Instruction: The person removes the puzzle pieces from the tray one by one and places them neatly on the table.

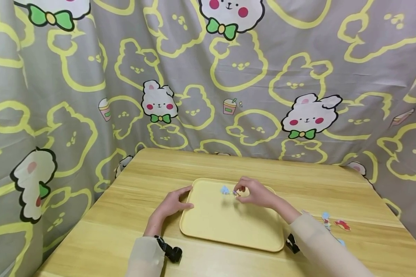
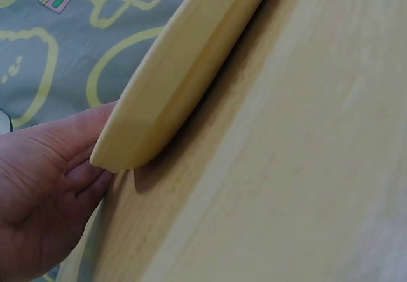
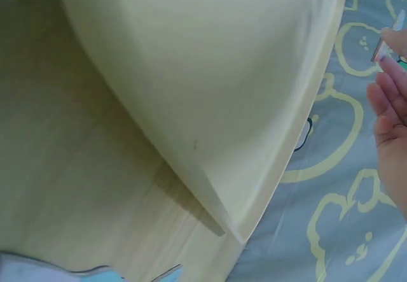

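My left hand (image 1: 170,204) grips the left rim of a pale yellow tray (image 1: 215,223), with the thumb over the rim. In the left wrist view, its fingers meet the tray's edge (image 2: 159,97), partly hidden behind it. Over the back middle of the tray, my right hand (image 1: 258,193) pinches a small colourful flat piece (image 1: 235,193) between thumb and fingertips. Just left of those fingertips is a light blue flat piece (image 1: 224,189); whether the two pieces join I cannot tell. The right wrist view catches the pinched piece (image 3: 379,51) edge-on at the right border.
On the wooden table (image 1: 124,227), right of the tray and beside the right forearm, lie several flat cut-out pieces, among them a red one (image 1: 342,225) and a light blue one (image 1: 325,216). A patterned curtain (image 1: 194,77) hangs behind the table and along its left side.
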Demonstrator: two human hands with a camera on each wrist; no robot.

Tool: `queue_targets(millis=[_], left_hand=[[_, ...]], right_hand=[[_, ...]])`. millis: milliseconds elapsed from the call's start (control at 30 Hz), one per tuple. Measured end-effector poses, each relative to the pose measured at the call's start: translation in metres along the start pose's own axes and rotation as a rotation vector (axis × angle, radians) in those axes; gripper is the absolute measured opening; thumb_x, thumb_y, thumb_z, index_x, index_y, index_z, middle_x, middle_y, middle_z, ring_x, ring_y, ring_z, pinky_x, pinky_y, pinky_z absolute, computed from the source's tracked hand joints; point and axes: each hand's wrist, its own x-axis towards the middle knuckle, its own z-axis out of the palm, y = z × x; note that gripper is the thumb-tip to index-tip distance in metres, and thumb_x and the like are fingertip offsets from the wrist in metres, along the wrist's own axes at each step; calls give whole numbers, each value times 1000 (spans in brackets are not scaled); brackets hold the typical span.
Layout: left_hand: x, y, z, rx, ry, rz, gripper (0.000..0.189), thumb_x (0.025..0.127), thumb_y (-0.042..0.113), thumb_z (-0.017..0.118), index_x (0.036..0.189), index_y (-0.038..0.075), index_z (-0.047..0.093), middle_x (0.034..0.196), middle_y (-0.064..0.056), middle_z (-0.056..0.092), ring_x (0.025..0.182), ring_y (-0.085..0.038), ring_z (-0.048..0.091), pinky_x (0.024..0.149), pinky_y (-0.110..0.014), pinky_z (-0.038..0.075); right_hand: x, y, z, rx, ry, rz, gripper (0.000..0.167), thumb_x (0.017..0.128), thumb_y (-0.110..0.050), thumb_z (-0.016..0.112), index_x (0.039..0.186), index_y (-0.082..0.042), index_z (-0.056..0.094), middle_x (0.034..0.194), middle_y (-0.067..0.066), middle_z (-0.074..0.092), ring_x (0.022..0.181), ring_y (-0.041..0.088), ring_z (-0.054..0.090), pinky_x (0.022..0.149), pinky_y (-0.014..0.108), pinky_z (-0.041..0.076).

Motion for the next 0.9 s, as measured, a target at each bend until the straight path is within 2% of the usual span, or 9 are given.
queue_targets(millis=[167, 300, 400, 600, 900], left_hand=[[0, 1, 0, 0, 2, -5, 69, 83, 21, 79, 145, 13, 50, 150, -15, 48, 143, -37, 39, 116, -52, 35], [0, 2, 0, -10, -2, -23, 69, 83, 21, 79, 145, 15, 49, 151, -15, 46, 144, -36, 37, 117, -52, 34], [-1, 2, 0, 5, -3, -12, 69, 83, 21, 79, 145, 13, 49, 150, -16, 47, 143, -38, 37, 115, -54, 35], [-1, 1, 2, -4, -7, -18, 70, 83, 22, 79, 145, 14, 49, 151, -16, 46, 143, -38, 37, 116, -54, 34], [1, -1, 1, 1, -9, -22, 71, 82, 25, 80, 146, 16, 49, 151, -17, 46, 143, -39, 36, 116, -55, 34]], right_hand=[[-5, -1, -2, 67, 67, -1, 14, 82, -10, 77, 94, -12, 70, 84, 2, 60, 78, 13, 53, 68, 31, 50], [-8, -3, -3, 73, 99, -18, 15, 81, -10, 78, 93, -12, 71, 83, 4, 61, 77, 12, 55, 67, 32, 51], [-11, -4, -3, 77, 105, -20, 15, 80, -9, 78, 93, -11, 71, 82, 5, 61, 77, 12, 55, 68, 32, 52], [-21, -2, -6, 96, 89, 44, 14, 82, -10, 77, 94, -13, 70, 85, 8, 61, 79, 12, 53, 69, 32, 50], [-42, 0, -22, 78, 77, 135, 14, 84, -14, 77, 95, -15, 69, 86, 7, 61, 78, 16, 53, 65, 32, 45]])
